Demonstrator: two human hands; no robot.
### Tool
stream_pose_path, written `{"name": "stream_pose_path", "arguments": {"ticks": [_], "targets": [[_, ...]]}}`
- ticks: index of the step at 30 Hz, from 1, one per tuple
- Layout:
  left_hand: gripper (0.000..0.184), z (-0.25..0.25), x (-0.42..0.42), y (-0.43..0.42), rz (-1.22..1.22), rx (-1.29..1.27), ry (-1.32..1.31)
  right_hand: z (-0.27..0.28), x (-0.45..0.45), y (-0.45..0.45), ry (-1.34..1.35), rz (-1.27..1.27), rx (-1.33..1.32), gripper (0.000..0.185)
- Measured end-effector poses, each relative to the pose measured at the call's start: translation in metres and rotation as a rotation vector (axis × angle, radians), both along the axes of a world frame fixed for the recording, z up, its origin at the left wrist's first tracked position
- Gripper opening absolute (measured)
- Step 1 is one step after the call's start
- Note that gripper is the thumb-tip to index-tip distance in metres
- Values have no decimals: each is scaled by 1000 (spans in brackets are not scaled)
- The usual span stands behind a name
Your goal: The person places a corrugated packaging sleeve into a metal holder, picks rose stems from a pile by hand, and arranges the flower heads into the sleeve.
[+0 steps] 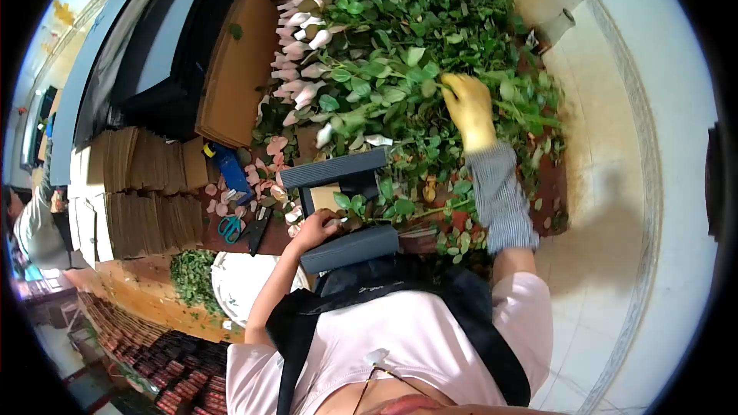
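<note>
My left hand [317,229], bare, has its fingers curled at the head end of a leafy rose [400,207], whose bud is mostly hidden. This rose lies across a dark ridged box-like holder [334,168] with a tan card [325,197] inside. Farther up, my right hand [467,107] wears a yellow glove and a grey striped sleeve. Its fingers close at a stem among the pile of leafy roses [430,23]; the grip is partly hidden by leaves. A blurred rose bud [324,134] in pale wrapping lies at the pile's near left edge.
Stacked cardboard sleeves [154,161] and a tall cardboard sheet [227,69] stand on the left. Teal scissors [230,228], a black tool [260,232] and a blue object [231,173] lie among loose petals. A white round container [246,284] is below the table edge.
</note>
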State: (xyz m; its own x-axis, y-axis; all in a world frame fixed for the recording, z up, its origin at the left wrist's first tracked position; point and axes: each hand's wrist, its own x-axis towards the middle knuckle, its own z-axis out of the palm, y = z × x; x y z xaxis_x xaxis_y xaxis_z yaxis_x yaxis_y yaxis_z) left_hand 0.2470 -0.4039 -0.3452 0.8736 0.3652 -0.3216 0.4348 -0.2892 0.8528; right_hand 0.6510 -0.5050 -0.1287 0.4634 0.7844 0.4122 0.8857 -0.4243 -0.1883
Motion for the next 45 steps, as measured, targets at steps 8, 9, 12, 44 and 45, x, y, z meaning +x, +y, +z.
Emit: {"name": "stream_pose_path", "arguments": {"ticks": [8, 9, 12, 44, 45], "targets": [[29, 20, 3, 1, 1, -68, 28, 53, -62, -95, 113, 148, 140, 27], [29, 24, 3, 1, -12, -28, 24, 52, -70, -104, 88, 196, 152, 25], [28, 20, 1, -2, 12, 15, -44, 61, -91, -125, 381, 226, -67, 22], [41, -12, -7, 6, -82, 102, -80, -96, -69, -73, 393, 96, -157, 38], [38, 4, -4, 7, -117, 209, -82, -93, -62, -54, 254, 102, -41, 38]]}}
